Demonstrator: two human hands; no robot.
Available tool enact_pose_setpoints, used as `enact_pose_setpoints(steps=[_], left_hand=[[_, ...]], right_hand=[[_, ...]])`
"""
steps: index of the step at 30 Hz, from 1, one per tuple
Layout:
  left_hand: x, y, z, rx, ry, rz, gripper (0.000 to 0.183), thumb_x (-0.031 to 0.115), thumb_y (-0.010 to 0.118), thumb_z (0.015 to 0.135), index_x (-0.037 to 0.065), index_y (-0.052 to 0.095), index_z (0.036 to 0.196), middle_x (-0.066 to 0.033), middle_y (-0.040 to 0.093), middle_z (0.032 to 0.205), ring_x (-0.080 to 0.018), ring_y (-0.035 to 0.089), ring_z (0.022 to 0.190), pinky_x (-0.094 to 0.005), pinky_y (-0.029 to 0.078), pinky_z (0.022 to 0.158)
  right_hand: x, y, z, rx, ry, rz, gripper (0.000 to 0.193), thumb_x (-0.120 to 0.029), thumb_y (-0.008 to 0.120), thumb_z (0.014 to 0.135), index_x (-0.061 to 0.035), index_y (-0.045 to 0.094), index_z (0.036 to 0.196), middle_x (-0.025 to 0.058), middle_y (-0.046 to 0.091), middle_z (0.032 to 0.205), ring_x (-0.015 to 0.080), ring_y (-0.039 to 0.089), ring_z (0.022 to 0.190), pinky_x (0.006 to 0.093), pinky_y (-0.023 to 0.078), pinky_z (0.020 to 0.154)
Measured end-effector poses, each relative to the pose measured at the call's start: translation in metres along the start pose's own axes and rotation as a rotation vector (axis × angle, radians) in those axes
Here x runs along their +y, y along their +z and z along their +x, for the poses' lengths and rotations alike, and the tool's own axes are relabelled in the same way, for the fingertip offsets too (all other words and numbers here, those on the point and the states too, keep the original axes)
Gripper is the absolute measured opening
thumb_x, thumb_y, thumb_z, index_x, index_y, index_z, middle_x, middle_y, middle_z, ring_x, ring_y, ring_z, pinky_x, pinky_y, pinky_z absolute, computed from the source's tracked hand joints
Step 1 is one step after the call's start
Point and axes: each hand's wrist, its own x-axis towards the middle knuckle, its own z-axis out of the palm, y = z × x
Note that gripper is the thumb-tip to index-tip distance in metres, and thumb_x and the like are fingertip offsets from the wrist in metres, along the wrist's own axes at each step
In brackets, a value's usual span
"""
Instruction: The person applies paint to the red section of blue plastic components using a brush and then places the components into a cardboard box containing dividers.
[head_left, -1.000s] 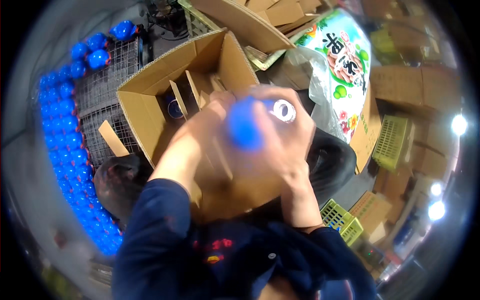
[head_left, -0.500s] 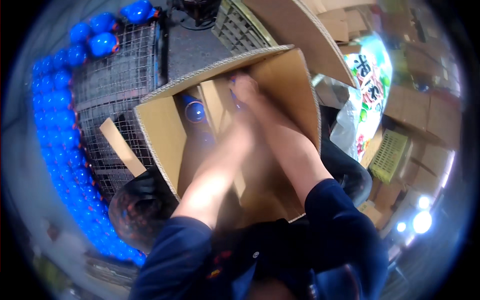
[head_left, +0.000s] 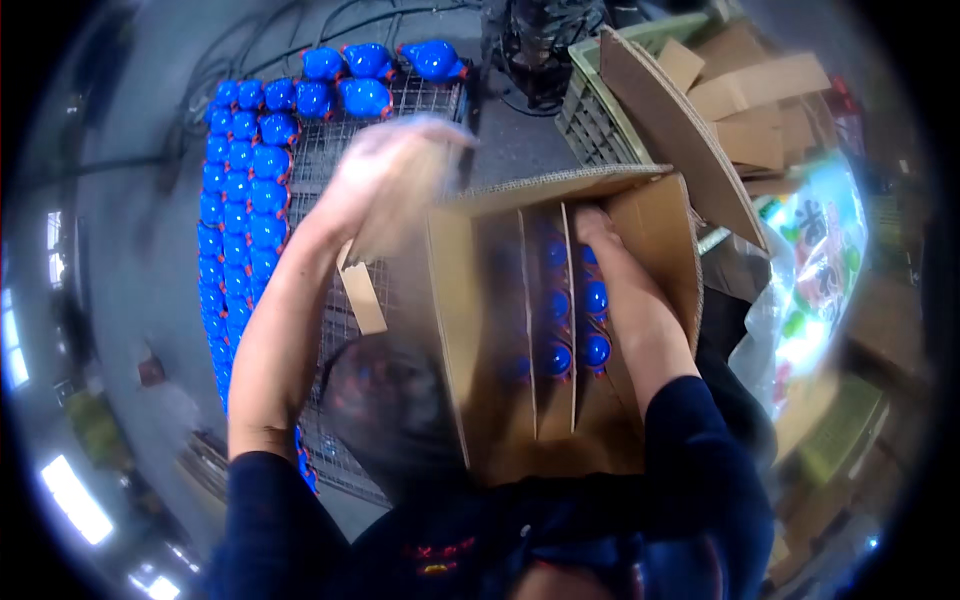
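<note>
An open cardboard box stands in front of me with two upright cardboard dividers running lengthwise inside. Between and beside them sit several glossy blue rounded pieces with orange-red ends. My right hand reaches down to the far end of the box, right of the right-hand divider; its fingers are mostly hidden. Up and left of the box, my left hand hangs over the wire mesh surface, smeared by motion. A blurred tan shape shows beneath it, and I cannot make out whether it is held.
Rows of similar blue pieces cover the left and far edges of the wire mesh surface. A loose cardboard strip lies there. Behind the box stands a green crate with cardboard scraps; a printed plastic bag lies right.
My left hand has left the box and swung out to the left, over the mesh. My right hand stays at the box's far end. The view has turned left, and more blue pieces show inside.
</note>
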Motion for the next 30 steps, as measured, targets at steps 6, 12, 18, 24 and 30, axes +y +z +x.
enact_pose_setpoints(steps=[6,12,18,24,30], left_hand=[[-0.204,-0.117,0.065,0.718,-0.442,-0.506,0.04,0.039,0.05,0.098,0.008,0.061,0.12,-0.0093,0.068,0.107,-0.0181,0.056,0.068,-0.0329,0.048,0.055],[-0.247,-0.126,0.144,0.538,-0.109,-1.051,0.025,0.031,0.048,0.096,0.008,0.055,0.104,-0.0145,0.066,0.099,-0.0218,0.051,0.062,-0.0337,0.042,0.052],[-0.252,-0.107,0.025,0.128,-0.03,-1.065,0.021,0.029,0.052,0.096,0.01,0.057,0.103,-0.0077,0.065,0.09,-0.0178,0.06,0.065,-0.0303,0.049,0.055],[-0.1,-0.018,-0.088,0.411,0.143,0.125,0.025,0.026,0.054,0.098,0.002,0.055,0.101,-0.0063,0.064,0.078,-0.0149,0.061,0.069,-0.0296,0.049,0.065],[-0.006,-0.012,-0.056,-0.161,0.218,-0.383,0.045,0.045,0.049,0.099,0.002,0.062,0.095,-0.0075,0.066,0.077,-0.0134,0.056,0.059,-0.0287,0.046,0.053]], right_hand=[[-0.02,-0.002,-0.031,0.165,-0.027,0.146,0.038,-0.02,0.052,0.089,-0.0046,0.063,0.123,0.0199,0.057,0.132,0.0363,0.056,0.12,0.0428,0.047,0.101],[0.006,0.005,-0.005,0.088,-0.003,0.041,0.036,-0.023,0.055,0.089,-0.0013,0.065,0.115,0.0233,0.059,0.125,0.0373,0.059,0.115,0.0423,0.048,0.097],[0.008,-0.039,-0.038,-0.142,-0.127,-0.031,0.036,-0.027,0.058,0.088,0.0019,0.068,0.108,0.0267,0.061,0.119,0.0383,0.061,0.111,0.0417,0.05,0.094],[-0.12,-0.173,-0.216,0.375,-0.178,1.164,0.037,-0.028,0.06,0.095,0.0033,0.065,0.112,0.0183,0.069,0.109,0.0335,0.068,0.099,0.0431,0.055,0.083],[-0.155,-0.231,-0.323,0.068,-0.472,2.28,0.066,-0.06,0.047,0.095,-0.0032,0.051,0.128,0.0157,0.061,0.121,0.0303,0.061,0.11,0.0474,0.05,0.095]])
